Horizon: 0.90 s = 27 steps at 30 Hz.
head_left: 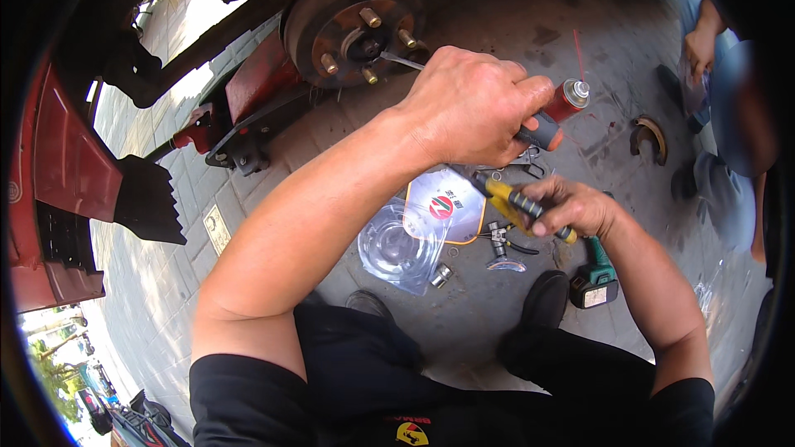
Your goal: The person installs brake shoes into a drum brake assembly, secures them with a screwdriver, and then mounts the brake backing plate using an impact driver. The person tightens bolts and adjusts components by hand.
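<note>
Red floor jack (248, 103) under car, at paving's upper left. Clear plastic packaging (397, 248) with orange-edged card (447, 207) lying mid-ground, small metal socket (440, 275) just beside its lower corner. Green cordless drill (595, 277) with battery on concrete to right, near black shoe (542, 298). Curved brake shoe (650, 136) farther right, well apart. Red spray can (570, 99) standing beyond. Another person (720, 99) crouched at far right edge. Red bodywork (58, 165) along left edge.
</note>
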Available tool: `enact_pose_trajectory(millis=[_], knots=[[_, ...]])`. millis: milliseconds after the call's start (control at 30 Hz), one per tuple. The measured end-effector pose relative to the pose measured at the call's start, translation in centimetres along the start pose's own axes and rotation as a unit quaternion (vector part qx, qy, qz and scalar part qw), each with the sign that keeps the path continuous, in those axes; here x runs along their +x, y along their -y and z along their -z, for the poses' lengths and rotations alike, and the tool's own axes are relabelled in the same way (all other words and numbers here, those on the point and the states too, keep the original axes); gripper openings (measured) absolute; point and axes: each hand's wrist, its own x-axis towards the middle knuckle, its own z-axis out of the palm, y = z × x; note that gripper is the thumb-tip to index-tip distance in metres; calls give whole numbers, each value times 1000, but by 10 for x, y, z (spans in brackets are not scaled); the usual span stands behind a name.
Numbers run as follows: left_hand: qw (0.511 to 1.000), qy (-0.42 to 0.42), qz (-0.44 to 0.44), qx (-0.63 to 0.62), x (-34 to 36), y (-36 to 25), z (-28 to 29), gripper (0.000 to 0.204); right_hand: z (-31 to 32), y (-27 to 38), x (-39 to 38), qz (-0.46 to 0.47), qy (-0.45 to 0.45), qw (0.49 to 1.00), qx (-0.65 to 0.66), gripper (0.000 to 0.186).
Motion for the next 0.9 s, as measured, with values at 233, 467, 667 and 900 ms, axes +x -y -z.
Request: enact_pose_trajectory(millis=[233,467,667,900], knots=[[999,-24,-21,-37,-1,-1,3,36,-26,60,26,225,-321,916,87,45],[1000,19,-23,-8,-12,10,4,29,-105,29,49,387,-548,736,94,64],[997,-11,-77,-10,-14,19,0,35,-142,17,48,395,-536,736,122,52],[997,-12,-74,-4,-14,20,1,36,-148,13,45,436,-546,711,76,54]])
